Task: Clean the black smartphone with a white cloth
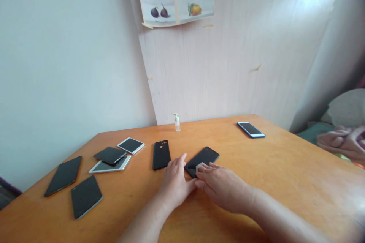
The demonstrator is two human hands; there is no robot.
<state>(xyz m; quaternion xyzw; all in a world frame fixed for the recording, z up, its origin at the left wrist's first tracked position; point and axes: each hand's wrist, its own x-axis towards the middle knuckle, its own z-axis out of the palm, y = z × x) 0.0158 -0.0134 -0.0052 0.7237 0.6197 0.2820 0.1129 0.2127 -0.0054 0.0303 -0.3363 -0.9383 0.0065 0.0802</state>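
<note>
A black smartphone (205,156) lies aslant on the table, its glossy face up. My left hand (175,182) brackets its near left corner, thumb along the near edge and fingers at the left side, holding it steady. My right hand (222,186) presses a small white wipe (199,166) flat on the phone's near end; the fingers cover most of the wipe. Just beyond my left fingertips lies a black phone case (161,154) with camera and round cutouts. A clear pump bottle (177,123) with a pale green top stands upright near the table's back edge.
On the wooden table (228,142), a white phone in a blue case (251,129) lies far right. To the left are a white-framed device (131,145), a black device (110,155) resting on a white tablet (125,164), and two dark tablets (64,175), (86,196). Behind is a wall.
</note>
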